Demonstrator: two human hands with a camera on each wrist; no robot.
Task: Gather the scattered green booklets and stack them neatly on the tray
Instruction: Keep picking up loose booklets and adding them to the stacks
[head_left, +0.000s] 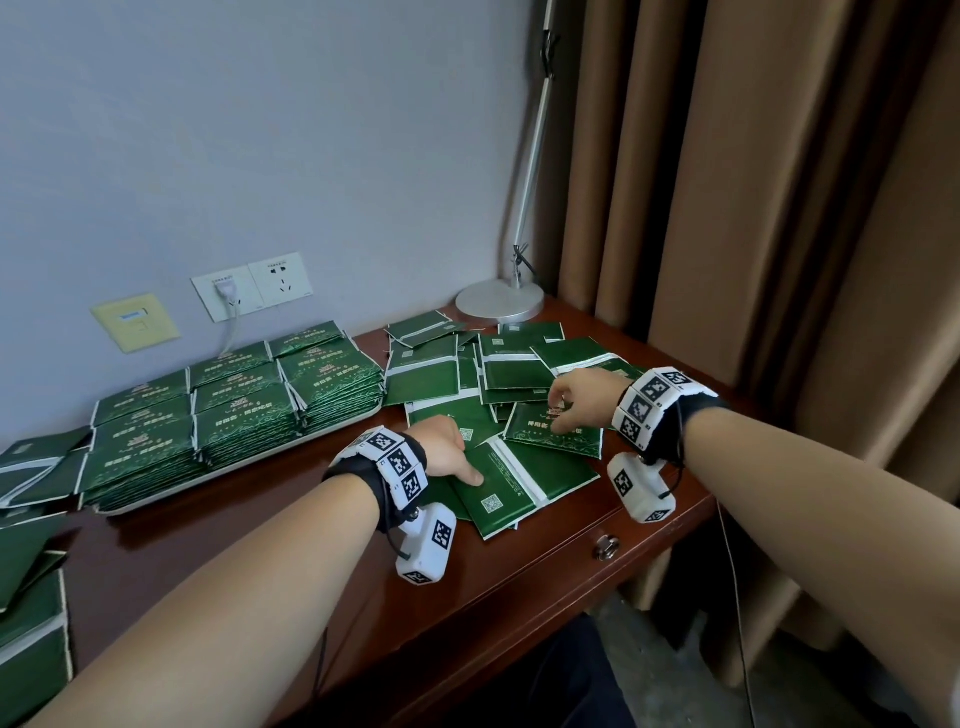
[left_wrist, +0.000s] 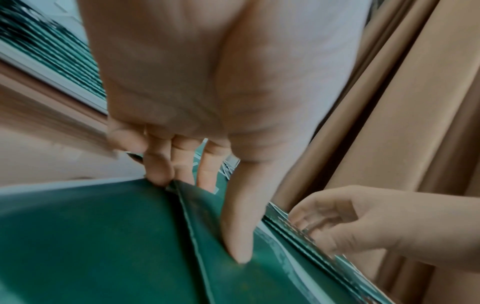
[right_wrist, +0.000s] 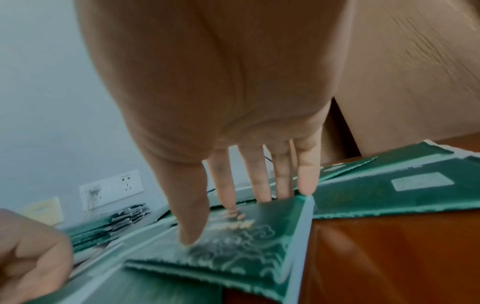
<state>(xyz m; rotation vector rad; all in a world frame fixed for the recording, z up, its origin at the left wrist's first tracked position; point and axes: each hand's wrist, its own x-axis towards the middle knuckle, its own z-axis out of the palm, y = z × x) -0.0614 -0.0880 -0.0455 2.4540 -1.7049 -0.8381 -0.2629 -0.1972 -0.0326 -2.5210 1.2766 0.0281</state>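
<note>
A pale tray (head_left: 260, 458) on the left of the desk bears several neat stacks of green booklets (head_left: 234, 405). More green booklets (head_left: 467, 374) lie scattered on the right. My left hand (head_left: 460, 457) (left_wrist: 200, 218) grips a plain-backed booklet with a QR code (head_left: 506, 483) (left_wrist: 91, 236), thumb on top and fingers curled over its far edge. My right hand (head_left: 563, 410) (right_wrist: 226, 218) pinches a gold-patterned booklet (head_left: 545, 436) (right_wrist: 246, 242) just to the right, thumb on the cover, fingers over the far edge.
A lamp base (head_left: 498, 301) stands at the back right corner, with brown curtains (head_left: 779, 208) beside the desk. Wall sockets (head_left: 254, 291) sit behind the tray. More booklets (head_left: 31, 571) lie at the far left. A drawer knob (head_left: 608, 545) marks the desk's front edge.
</note>
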